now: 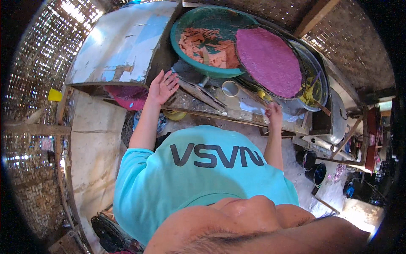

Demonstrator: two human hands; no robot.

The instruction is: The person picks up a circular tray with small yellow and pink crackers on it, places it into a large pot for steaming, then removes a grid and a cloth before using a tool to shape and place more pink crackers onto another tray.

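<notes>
We locate the worktop point(192, 103) in front of the person: a long wooden surface, dark and stained, with pale patches along its front edge. At its far side we find the green basin point(174, 41) containing orange-pink paste point(226, 57). Right of it, the round tray point(270, 61) carries a smooth purple layer and overlaps the basin's right rim. A transparent basin point(325, 84), partly behind the tray, holds yellow paste point(311, 95) and a stick.

We observe the left hand point(163, 88) palm up at the worktop's left end, fingers apart, near the wooden slat point(201, 94). We observe the right hand point(274, 112) at the front edge, just below the tray; its fingers appear bent, but blur prevents us from telling whether they are apart or together. Between the hands we note the metal tin point(230, 88).

At the left end stands the wooden box point(122, 51), its white and blue finish peeling, with a pink bundle point(126, 96) inside. Around the room we see woven walls point(36, 55) admitting light, a timber beam point(318, 16) at upper right, and dark pots point(316, 173) on the pale floor point(298, 186).
</notes>
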